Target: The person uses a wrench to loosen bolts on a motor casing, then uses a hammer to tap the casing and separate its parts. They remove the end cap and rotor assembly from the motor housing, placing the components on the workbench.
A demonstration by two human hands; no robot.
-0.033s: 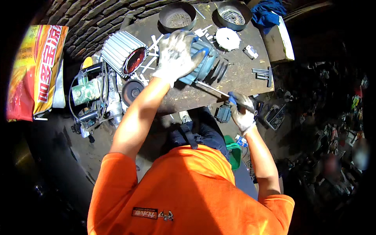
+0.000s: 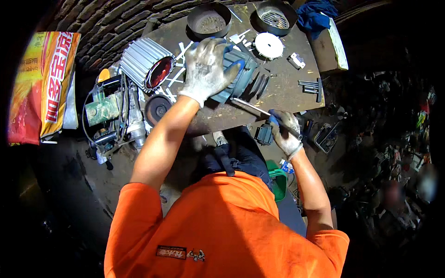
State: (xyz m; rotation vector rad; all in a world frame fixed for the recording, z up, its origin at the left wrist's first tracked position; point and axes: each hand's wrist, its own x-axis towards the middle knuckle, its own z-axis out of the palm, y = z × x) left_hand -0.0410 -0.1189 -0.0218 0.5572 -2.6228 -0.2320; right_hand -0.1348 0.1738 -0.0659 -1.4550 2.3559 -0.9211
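My left hand [image 2: 206, 69], in a white glove with blue-grey fingertips, is wrapped over the top of a blue-grey motor part [image 2: 235, 79] on the table, its thumb along the side. A black grooved pulley [image 2: 257, 86] sticks out of this part on the right. My right hand [image 2: 286, 131], gloved alike, is closed round a long metal rod-like tool [image 2: 252, 107]. The far tip of the tool lies at the motor part's near lower edge; whether it touches cannot be told. Left of my left hand lies a silver finned motor housing [image 2: 147, 62] with red windings inside.
The dark table [image 2: 292, 95] carries two round metal covers [image 2: 209, 22], a white fan disc [image 2: 269, 45], white strips and a bolt-like metal piece [image 2: 311, 86]. A black round part [image 2: 158, 109] and a green power tool [image 2: 104, 109] are at left. Clutter covers the floor at right.
My left hand and the motor part have shifted very slightly toward me. The tool in my right hand has tilted a little.
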